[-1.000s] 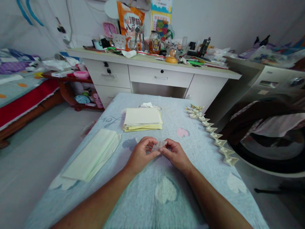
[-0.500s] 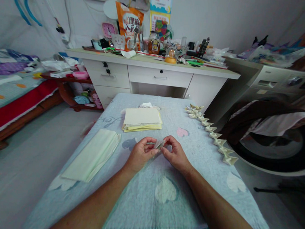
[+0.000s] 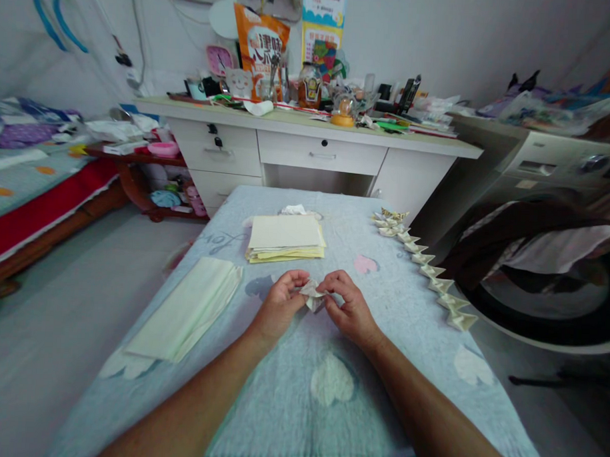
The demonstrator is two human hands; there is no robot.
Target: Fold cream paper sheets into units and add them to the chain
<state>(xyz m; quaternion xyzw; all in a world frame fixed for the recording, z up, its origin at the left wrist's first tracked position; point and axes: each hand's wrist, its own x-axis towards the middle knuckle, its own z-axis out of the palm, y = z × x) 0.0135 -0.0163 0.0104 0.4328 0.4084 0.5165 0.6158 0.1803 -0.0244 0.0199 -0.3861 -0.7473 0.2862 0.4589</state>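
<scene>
- Taking the middle of my clock as the small piece of folded paper (image 3: 312, 297), I see it just above the blue cloth (image 3: 278, 414), between the two hands; its creases are too small for me to read.
- At nine o'clock I have the left hand (image 3: 281, 304), narrowed to a pinch, thumb and fingers on the near side of that paper.
- At three o'clock I have the right hand (image 3: 349, 309), also narrowed, thumb and forefinger gripping the opposite edge.
- At eleven o'clock, near the hands, I see a stack of cream and yellow sheets (image 3: 286, 233) lying flat, with a crumpled white scrap (image 3: 293, 209) just behind it.
- At nine o'clock, beyond the left hand, pale green paper (image 3: 182, 311) lies in a long slanted pile.
- From two round to three o'clock, well apart from the right hand, a row of pointed paper shapes (image 3: 428, 269) runs along the cloth's edge.
- At twelve o'clock, past the cloth, I see a white desk (image 3: 320, 152) with a cluttered top.
- Between two and three o'clock, a washing machine (image 3: 562, 154) has dark laundry (image 3: 499, 238) in its doorway.
</scene>
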